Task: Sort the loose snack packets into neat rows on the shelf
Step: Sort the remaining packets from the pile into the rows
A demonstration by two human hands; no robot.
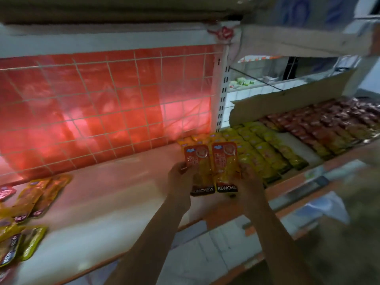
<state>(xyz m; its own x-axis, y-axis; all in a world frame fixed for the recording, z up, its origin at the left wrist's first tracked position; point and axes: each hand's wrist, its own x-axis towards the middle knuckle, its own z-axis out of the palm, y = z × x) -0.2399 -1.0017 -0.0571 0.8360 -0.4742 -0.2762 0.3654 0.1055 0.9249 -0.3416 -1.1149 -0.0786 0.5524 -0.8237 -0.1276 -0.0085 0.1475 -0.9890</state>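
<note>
Shelving of pale board with an orange front edge spreads beneath both hands, backed beyond them by a white wire grid over red plastic sheeting. Neat rows of yellow and red foil snack packets sit just right of the right hand, and loose yellow packets lie well left of the left hand. Each hand grips one orange-and-yellow KONCHEW sachet by its outer edge, the left sachet and right sachet held side by side, edges touching.
</note>
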